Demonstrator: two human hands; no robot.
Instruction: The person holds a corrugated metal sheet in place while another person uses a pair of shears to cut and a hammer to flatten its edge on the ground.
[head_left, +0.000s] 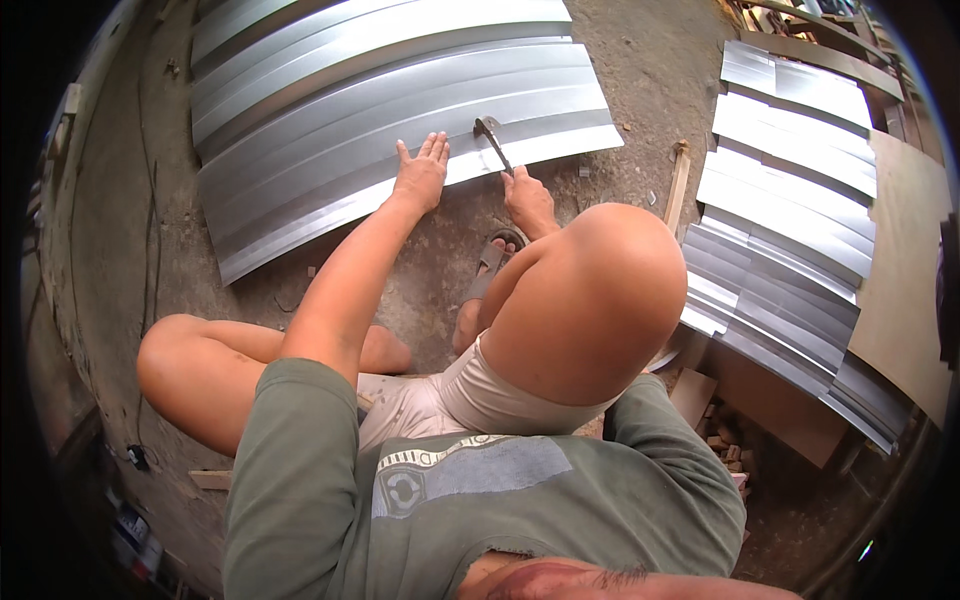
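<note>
A large ribbed sheet of silvery metal [330, 185] lies on the ground in front of me, its near edge toward my feet. My left hand [423, 173] rests flat on it by that edge, fingers stretched out. In my right hand [530, 203] is the handle of a hammer [497, 148]. The hammer's dark head is over the same sheet, right of my left hand; whether it touches the metal I cannot tell.
Another stack of shiny metal strips [790, 175] lies to the right, beside a pale board [908, 265]. A wooden stick [678, 185] is on the ground between the stacks. Small wood blocks [722, 440] sit at lower right. My sandalled foot [487, 268] is near the sheet.
</note>
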